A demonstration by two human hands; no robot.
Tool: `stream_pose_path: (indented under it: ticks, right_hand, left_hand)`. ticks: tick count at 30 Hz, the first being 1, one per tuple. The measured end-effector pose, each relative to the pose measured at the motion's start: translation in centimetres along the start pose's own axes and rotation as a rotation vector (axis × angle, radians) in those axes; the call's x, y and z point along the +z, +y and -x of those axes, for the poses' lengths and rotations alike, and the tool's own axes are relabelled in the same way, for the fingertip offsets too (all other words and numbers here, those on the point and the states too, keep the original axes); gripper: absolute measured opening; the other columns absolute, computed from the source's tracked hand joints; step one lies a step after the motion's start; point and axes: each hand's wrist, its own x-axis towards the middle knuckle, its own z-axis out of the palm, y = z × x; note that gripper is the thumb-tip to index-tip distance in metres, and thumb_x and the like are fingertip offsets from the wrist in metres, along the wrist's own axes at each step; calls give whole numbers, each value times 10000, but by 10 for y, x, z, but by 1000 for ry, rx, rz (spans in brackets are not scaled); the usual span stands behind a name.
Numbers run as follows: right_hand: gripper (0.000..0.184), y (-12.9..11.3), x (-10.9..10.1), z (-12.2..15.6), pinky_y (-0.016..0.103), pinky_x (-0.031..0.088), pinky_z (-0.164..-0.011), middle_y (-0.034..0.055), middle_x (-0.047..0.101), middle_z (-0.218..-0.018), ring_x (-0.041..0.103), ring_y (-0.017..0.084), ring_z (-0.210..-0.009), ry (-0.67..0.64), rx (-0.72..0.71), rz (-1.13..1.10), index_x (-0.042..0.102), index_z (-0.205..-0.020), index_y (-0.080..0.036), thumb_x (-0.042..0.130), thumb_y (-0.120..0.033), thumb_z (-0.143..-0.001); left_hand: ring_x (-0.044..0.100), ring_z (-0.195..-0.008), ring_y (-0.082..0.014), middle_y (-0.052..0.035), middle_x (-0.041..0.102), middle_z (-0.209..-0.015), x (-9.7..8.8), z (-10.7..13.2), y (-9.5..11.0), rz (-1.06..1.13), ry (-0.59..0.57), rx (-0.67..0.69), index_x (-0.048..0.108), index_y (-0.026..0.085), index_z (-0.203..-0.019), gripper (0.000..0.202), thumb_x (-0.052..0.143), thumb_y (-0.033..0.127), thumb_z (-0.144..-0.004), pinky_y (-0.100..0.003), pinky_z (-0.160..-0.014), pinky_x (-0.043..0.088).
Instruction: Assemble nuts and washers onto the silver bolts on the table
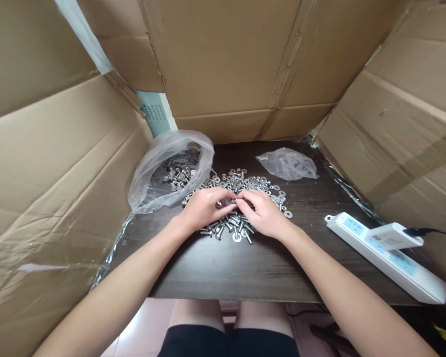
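Observation:
My left hand and my right hand meet over a heap of small metal bolts and washers on a dark wooden table. Both hands have their fingers curled in a pinch, fingertips almost touching at the middle. A small metal piece sits between them, too small to name. More bolts lie under and just in front of my hands. An open clear plastic bag holding more bolts stands to the left of my left hand.
A crumpled clear plastic bag lies at the back right of the heap. A white power strip with a white adapter plugged in lies at the right edge. Cardboard walls enclose the table on three sides.

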Motion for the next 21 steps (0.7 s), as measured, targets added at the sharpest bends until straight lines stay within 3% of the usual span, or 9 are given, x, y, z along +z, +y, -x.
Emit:
stream_pose_path:
  ticks: [9,15,21]
  right_hand:
    - [261,2,2,-1,357,374,-811,30,646,-811,583,196,-819,4,-22,11,565,-825,-191,422,-292,-1018]
    - [142,0,0,0,373,387,-872,24,689,-886,620,192,-853,28,15,-31,619,-979,-198,492,-262,-980]
    - [139,-1,0,0,373,404,-861,29,682,-858,618,200,-846,34,11,-17,626,-955,-196,499,-251,-964]
  left_hand:
    - [668,-734,-118,-33,719,-892,-1,1,0,8,1,-6,709,166,-1010,178,650,322,-949,-217,-671,533]
    - [673,-737,-121,-31,719,-889,-1,0,0,-1,11,1,709,166,-1016,187,648,331,-951,-211,-658,532]
    - [678,-743,-118,-38,731,-930,-1,0,1,4,-2,-8,712,172,-1053,180,648,303,-947,-208,-660,535]
